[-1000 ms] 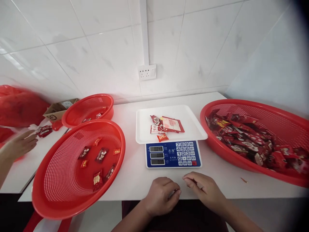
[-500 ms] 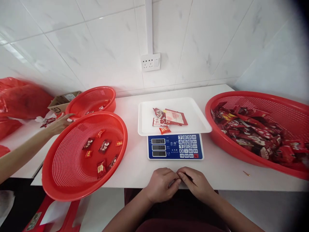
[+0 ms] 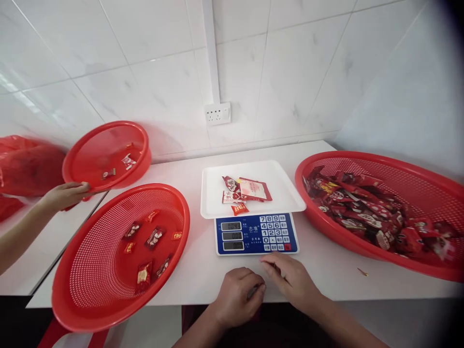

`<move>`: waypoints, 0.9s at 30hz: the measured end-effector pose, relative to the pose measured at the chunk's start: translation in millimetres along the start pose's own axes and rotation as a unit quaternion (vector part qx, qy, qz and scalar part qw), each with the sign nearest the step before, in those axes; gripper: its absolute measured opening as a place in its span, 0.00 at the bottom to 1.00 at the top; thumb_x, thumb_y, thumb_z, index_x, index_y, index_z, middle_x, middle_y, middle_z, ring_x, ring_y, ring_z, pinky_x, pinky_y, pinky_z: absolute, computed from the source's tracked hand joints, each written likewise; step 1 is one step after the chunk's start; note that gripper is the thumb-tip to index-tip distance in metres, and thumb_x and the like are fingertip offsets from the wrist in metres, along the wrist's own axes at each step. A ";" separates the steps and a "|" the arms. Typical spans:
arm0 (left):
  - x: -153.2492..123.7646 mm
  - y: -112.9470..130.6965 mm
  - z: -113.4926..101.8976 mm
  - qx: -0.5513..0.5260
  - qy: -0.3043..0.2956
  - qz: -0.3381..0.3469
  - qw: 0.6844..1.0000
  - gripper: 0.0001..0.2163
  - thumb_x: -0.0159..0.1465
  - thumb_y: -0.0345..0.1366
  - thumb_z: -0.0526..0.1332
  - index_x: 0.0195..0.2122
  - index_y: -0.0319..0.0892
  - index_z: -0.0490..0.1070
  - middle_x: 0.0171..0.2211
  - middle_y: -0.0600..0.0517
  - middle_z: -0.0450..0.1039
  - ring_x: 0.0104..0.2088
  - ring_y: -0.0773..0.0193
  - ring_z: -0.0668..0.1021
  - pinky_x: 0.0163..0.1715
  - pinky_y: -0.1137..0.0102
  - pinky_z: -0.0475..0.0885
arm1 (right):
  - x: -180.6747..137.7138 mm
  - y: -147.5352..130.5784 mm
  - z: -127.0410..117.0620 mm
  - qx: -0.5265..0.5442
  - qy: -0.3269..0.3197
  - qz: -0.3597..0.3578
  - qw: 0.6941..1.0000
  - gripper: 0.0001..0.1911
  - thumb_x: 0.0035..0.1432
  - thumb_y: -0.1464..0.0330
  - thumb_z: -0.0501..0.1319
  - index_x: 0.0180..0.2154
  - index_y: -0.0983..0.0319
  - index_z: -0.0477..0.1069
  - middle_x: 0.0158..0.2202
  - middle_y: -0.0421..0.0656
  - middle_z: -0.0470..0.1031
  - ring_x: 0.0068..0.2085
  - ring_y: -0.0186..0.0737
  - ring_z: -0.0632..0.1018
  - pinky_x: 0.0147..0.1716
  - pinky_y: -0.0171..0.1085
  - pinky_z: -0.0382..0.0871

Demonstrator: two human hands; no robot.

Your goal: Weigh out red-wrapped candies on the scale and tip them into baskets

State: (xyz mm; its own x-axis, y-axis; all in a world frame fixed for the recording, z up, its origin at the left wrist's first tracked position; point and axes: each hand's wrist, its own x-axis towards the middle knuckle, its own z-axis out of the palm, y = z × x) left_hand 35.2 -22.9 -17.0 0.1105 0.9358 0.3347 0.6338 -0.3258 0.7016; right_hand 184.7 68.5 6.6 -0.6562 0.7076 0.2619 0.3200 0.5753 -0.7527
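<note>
The relation to note is front to back: the packets lie straight ahead of both hands, with the scale's keypad panel in between. We see a flat white plastic tray [image 3: 279,174] seated on an electronic scale with a blue front panel [image 3: 256,233]. Grouped near the tray's middle are a red rectangular packet with a cream face [image 3: 255,188], its long axis running roughly left to right, and, overlapping at its left end, some maroon-and-white printed wrappers [image 3: 230,183]. A small orange-red sweet packet [image 3: 239,209] lies apart from the cream face, close to the front rim, and is the nearest of the group to us.

The left hand [image 3: 239,295] rests at the near edge of the white tabletop [image 3: 333,285], fingers curled and thumb drawn in; we cannot tell whether anything is enclosed. The right hand [image 3: 292,280] lies just beside it, its index finger pointing inward and its thumb underneath; here too we cannot tell whether something is pinched. Its fingertips sit just short of the scale, so we judge the right hand the nearer to the keypad, while the two are about equally placed for the orange-red packet. On the right side stands a wide red perforated plastic basket [image 3: 322,224] heaped with wrapped packets, clearly nearer the right hand.
</note>
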 end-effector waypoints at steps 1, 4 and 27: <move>0.3 0.4 -0.4 -0.004 -0.002 -0.003 1.000 0.07 0.62 0.31 0.54 0.33 0.41 0.72 0.27 0.50 0.75 0.27 0.65 0.75 0.29 0.73 0.68 | 10.2 -2.3 -4.9 -0.022 0.031 -0.027 0.999 0.13 0.64 0.64 0.51 0.37 0.58 0.73 0.33 0.44 0.77 0.35 0.39 0.77 0.35 0.37 0.72; 0.9 1.1 -0.9 -0.004 -0.003 -0.009 1.000 0.08 0.62 0.31 0.54 0.33 0.41 0.72 0.27 0.50 0.75 0.27 0.65 0.75 0.28 0.73 0.68 | 46.2 -11.2 -18.2 -0.108 0.067 -0.091 0.988 0.14 0.64 0.64 0.52 0.43 0.58 0.75 0.41 0.48 0.76 0.45 0.44 0.75 0.45 0.44 0.69; 2.6 -22.1 14.3 -0.030 0.017 -0.019 0.999 0.06 0.55 0.31 0.58 0.30 0.41 0.75 0.25 0.49 0.77 0.25 0.64 0.78 0.26 0.75 0.71 | 158.2 -12.6 -28.0 -0.271 -0.105 0.024 0.957 0.29 0.62 0.53 0.52 0.63 0.49 0.56 0.68 0.48 0.47 0.67 0.62 0.45 0.57 0.67 0.47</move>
State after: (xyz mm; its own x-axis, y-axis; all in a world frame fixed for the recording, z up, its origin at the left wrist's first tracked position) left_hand 32.4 -11.4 -40.7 0.0610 0.9429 0.3275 0.5898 -0.2988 0.7503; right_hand 96.0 184.7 74.4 -0.7363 0.6734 0.0659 0.6232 0.7129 -0.3217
